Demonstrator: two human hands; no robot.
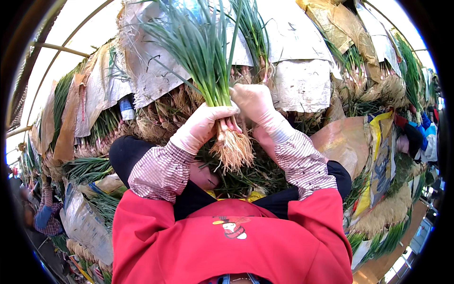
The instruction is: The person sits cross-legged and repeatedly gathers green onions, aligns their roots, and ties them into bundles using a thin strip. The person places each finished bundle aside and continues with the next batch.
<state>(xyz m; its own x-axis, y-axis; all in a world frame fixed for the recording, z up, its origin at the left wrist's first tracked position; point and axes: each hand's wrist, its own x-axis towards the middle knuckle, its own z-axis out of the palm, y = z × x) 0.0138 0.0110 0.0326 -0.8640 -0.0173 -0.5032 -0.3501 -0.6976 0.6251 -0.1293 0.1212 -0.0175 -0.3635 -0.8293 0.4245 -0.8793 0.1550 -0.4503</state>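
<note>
A bunch of spring onions (209, 67) stands in front of me, green leaves fanning upward and pale roots (233, 147) hanging down. My left hand (204, 120), in a pale thin glove, grips the bunch around its stalks just above the roots. Beside the stalks on the other side is my right hand (253, 103), gloved too and slightly blurred. Its fingers are curled close to the bunch; whether they pinch something is hidden. Loose green leaves and trimmings (255, 177) lie below, between my legs.
White woven sacks (301, 85) cover more spring onions ahead, whose roots (156, 120) stick out beneath. A smaller bunch (256, 39) lies on the sacks. Plastic sheeting (342, 142) and a yellow-edged sack (381, 159) are at right. Another person (48, 213) is at far left.
</note>
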